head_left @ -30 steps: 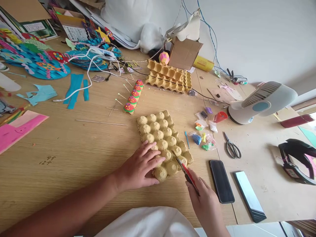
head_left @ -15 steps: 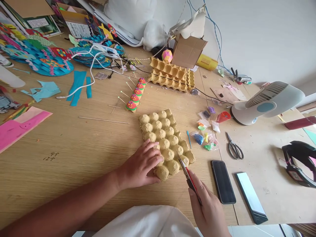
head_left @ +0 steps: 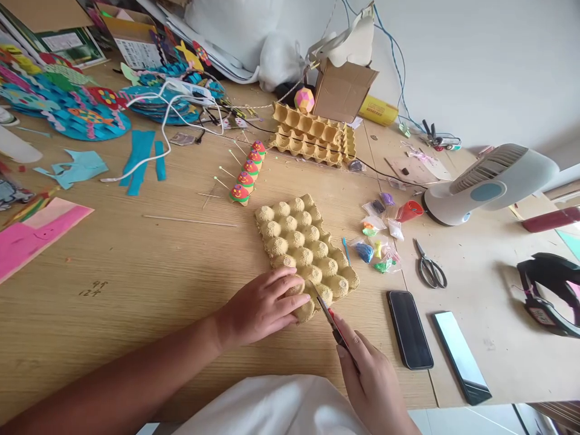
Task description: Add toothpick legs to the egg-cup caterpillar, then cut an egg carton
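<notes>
An egg carton point(head_left: 296, 240) is pinned by the left hand point(head_left: 263, 305) while a knife point(head_left: 333, 323) is held at its near end by the right hand point(head_left: 371, 371).

The carton is laid bumps up on the table point(head_left: 190, 266), its long axis slanted from far left to near right. Its near left corner is covered by the left hand's slightly spread fingers, pressed down from above. The knife handle is wrapped by closed right fingers, and the blade is aimed far and left, its tip just right of the left fingertips. The carton is reached more closely by the left hand; whether the card is pierced cannot be told.
</notes>
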The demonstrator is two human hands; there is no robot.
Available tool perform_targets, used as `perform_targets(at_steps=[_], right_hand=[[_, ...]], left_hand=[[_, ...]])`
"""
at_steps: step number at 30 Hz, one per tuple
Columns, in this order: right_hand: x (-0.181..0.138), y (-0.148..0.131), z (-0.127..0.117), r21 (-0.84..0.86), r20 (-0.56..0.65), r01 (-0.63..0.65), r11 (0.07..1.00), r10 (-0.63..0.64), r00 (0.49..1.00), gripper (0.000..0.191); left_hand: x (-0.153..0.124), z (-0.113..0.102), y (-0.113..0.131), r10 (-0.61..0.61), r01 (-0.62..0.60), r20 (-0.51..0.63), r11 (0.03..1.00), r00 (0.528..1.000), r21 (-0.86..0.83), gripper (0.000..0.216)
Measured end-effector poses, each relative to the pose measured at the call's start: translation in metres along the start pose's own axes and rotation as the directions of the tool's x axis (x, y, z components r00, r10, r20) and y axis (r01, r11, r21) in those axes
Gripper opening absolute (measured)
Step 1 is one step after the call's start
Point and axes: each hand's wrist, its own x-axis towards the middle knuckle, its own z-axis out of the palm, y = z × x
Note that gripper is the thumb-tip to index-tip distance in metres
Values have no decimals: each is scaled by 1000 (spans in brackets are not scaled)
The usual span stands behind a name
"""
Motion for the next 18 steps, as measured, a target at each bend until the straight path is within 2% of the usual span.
perform_targets(at_steps=[4,7,11,18], right_hand=[[-1,5,-6,-11,-86,15,1000,-16,996,59],[-1,12,-12,-58,-141,-26,998,17,990,57],[-4,22,-14,-99,-127,-88,991,75,989,55],[-10,26,-6,-100,-75,-79,992,72,995,54]], left_hand=[[-1,3,-2,8,-8,29,1000,1000,-26,38],[-2,4,-2,6,-4,33,999,999,-40,37],[-2,3,-1,15,-13,52,999,999,-41,41],[1,0,1,30,-26,89,998,996,-51,34]])
